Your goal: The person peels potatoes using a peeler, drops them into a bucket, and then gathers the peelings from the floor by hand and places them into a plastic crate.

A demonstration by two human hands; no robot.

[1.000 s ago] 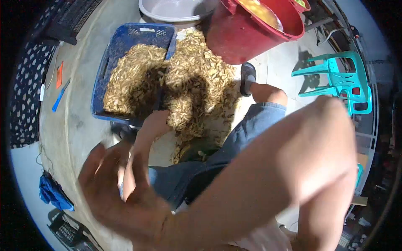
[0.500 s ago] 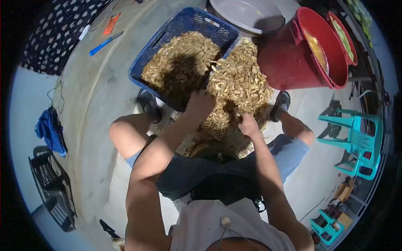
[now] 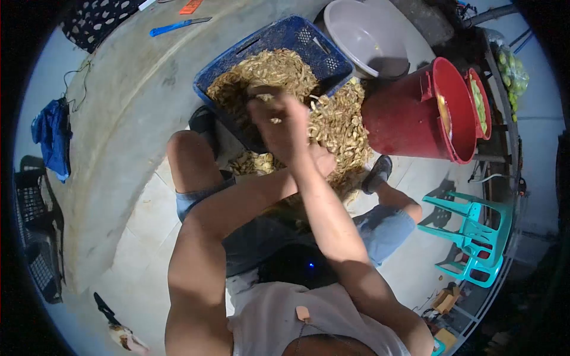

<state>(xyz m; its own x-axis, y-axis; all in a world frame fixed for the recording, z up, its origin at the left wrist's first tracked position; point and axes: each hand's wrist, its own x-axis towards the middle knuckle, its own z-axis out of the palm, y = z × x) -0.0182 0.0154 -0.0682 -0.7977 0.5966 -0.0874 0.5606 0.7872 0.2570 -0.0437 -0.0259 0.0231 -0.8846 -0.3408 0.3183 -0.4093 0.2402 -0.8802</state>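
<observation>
A large heap of yellowish-brown slices (image 3: 347,118), their exact kind unclear, lies on the floor between my feet. Beside it a blue plastic crate (image 3: 222,59), tilted in view, holds many more of the same slices. Over the crate's near side is my right hand (image 3: 279,127), blurred, with thumb and fingers apart and a few pale slices at them. My arms cross, the right forearm above the left. My left hand (image 3: 322,160) is at the heap's near edge, partly behind the right wrist; its fingers are hidden.
A red bucket (image 3: 398,113) stands right of the heap, with a grey basin (image 3: 362,32) behind. Teal plastic stools (image 3: 475,231) are at the right. A blue-handled knife (image 3: 178,26) lies on the raised ledge. My feet flank the heap.
My right hand has swung left from the heap to over the crate. My left hand has moved right, from the crate's near corner to the heap, under the right arm. The view has shifted.
</observation>
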